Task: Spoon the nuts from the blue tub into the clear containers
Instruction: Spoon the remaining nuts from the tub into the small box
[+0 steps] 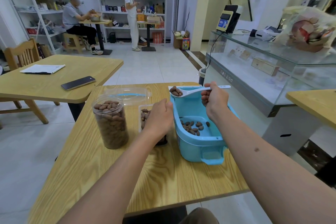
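Wooden table (112, 165) noted. Loaded spoon (183, 92) is gripped by right hand (214, 98) over blue tub (200, 143); square container (143, 112) is steadied by curled left hand (160, 116) for filling.

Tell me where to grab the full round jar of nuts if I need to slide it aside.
Grip the round jar around its clear wall just below the open mouth, coming from its left. It stands upright and lidless, brim-full, and the left hand and square container crowd its right.
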